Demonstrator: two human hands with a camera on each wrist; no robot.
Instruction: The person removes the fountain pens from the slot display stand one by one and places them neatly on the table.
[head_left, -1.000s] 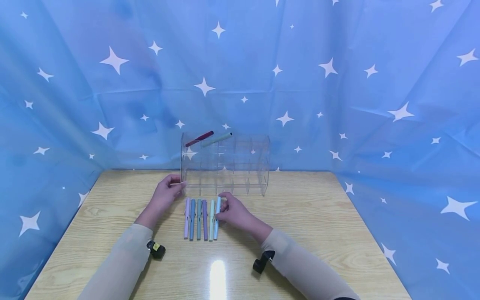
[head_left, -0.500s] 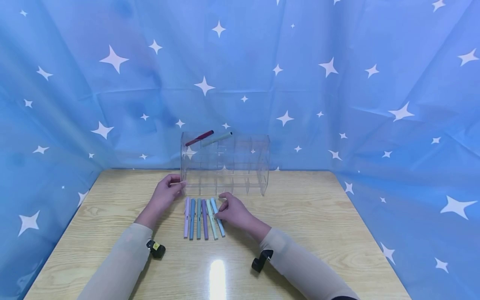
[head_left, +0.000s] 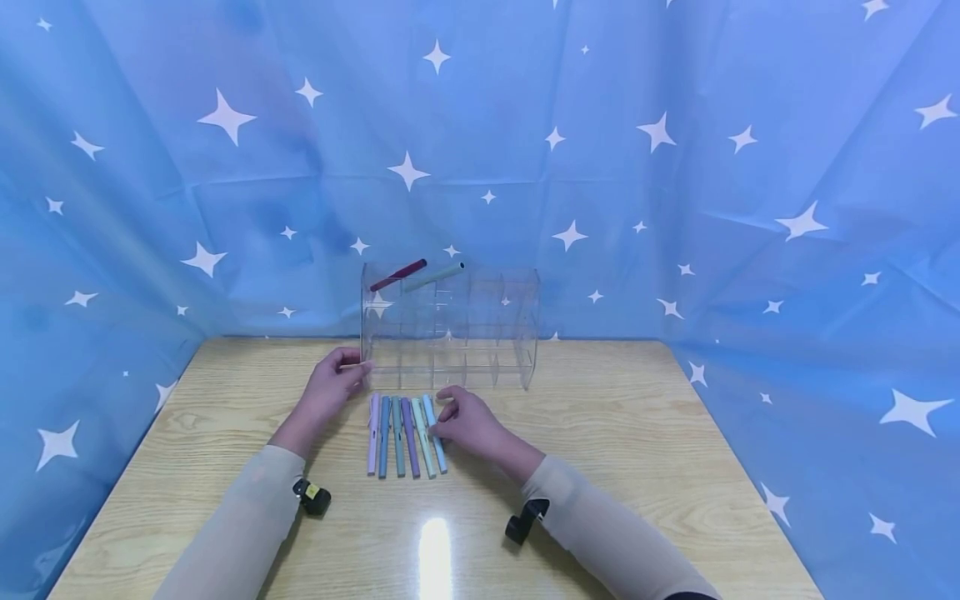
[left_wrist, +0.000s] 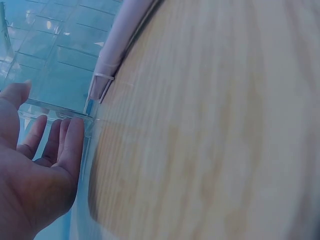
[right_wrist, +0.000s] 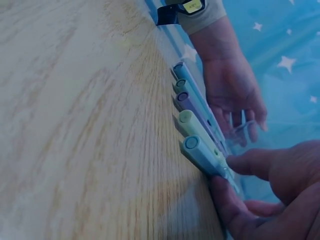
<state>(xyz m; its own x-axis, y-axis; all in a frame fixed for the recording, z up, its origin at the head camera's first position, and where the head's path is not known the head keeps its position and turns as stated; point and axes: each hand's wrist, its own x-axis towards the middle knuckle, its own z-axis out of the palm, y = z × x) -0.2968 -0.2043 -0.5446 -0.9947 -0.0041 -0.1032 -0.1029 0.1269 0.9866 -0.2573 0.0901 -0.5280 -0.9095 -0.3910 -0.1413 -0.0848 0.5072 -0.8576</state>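
Observation:
My left hand (head_left: pixel 330 386) grips the left side of a clear compartmented organizer (head_left: pixel 450 337); the left wrist view shows thumb and fingers at its edge (left_wrist: pixel 60 111). In front lies a row of capped pens: lilac (head_left: pixel 372 437), blue (head_left: pixel 384 437), teal (head_left: pixel 398 437), purple (head_left: pixel 410 437), mint green (head_left: pixel 423 442) and light blue (head_left: pixel 439 454). My right hand (head_left: pixel 468 425) pinches the light blue pen at the row's right end. In the right wrist view its thumb also lies close to the mint green pen (right_wrist: pixel 192 125).
Inside the organizer's top row, a dark red pen (head_left: pixel 397 275) and a pale green pen (head_left: pixel 437 277) lean to the right. A wooden table (head_left: pixel 622 442) bears everything. Behind it hangs a blue curtain (head_left: pixel 495 108) with white stars.
The light blue, mint green and purple pens have turned, their far ends now leaning left. The light blue pen's near end has shifted right. My left hand keeps its place at the organizer.

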